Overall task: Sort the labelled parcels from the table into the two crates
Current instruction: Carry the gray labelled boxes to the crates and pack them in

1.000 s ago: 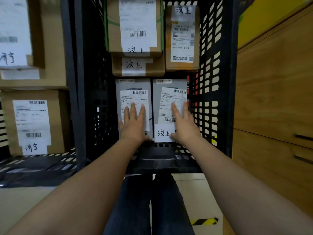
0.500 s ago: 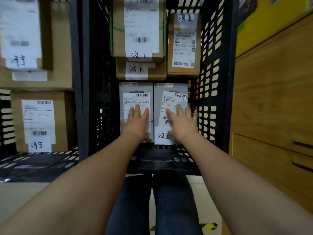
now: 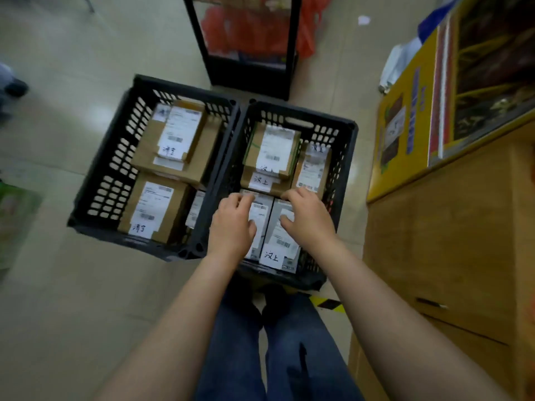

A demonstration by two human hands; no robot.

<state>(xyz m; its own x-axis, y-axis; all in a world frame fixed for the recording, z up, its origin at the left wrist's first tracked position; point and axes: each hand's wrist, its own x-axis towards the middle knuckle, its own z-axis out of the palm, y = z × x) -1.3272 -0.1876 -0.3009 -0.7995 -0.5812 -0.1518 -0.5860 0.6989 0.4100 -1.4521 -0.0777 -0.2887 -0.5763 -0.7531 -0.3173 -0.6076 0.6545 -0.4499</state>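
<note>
Left hand [image 3: 233,224], right hand [image 3: 308,218] outstretched, fingers [image 3: 291,195] loosely curled

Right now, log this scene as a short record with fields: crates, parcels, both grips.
left crate: black, on the floor, holds cardboard parcels with white labels
right crate: black, beside the left one; brown parcels at its far end, two grey parcels at its near end
left grip: over the left grey parcel, fingers bent; hold unclear
right grip: over the right grey parcel, fingers bent; hold unclear
surroundings: wooden cabinet to the right
</note>
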